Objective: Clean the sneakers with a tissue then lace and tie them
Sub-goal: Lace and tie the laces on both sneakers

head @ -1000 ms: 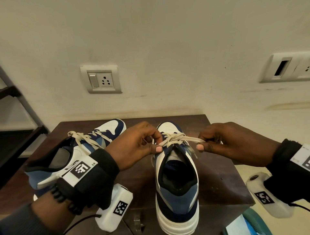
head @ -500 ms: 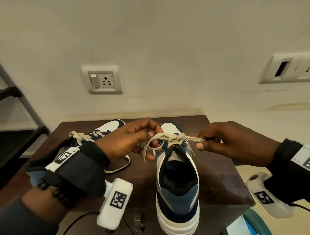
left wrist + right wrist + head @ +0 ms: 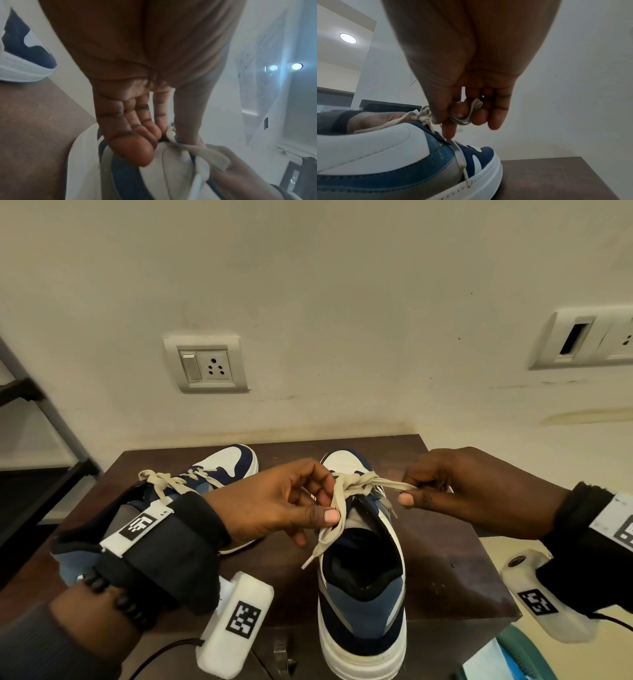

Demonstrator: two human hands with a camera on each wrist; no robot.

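Observation:
Two blue, navy and white sneakers stand on a dark wooden table point(image 3: 445, 559). The right sneaker point(image 3: 363, 601) point(image 3: 388, 159) points its toe at the wall. Its beige lace point(image 3: 352, 491) is crossed above the tongue. My left hand point(image 3: 287, 505) pinches one strand of that lace between thumb and fingers, and the free end point(image 3: 320, 546) hangs over the shoe's opening. My right hand point(image 3: 455, 484) point(image 3: 464, 108) holds a folded loop of the lace point(image 3: 471, 112) out to the right. The left sneaker point(image 3: 219, 470) lies behind my left wrist, its lace tied.
The table stands against a pale wall with a switch-and-socket plate point(image 3: 205, 368) and a second plate point(image 3: 582, 337) at the right. A dark shelf frame point(image 3: 37, 412) is at the left. Something blue-green point(image 3: 513, 652) lies below the table's right front corner.
My left hand has shifted its grip on the lace, swung the strand round toward me, and let the free end drop over the shoe's opening. My right hand has kept its hold.

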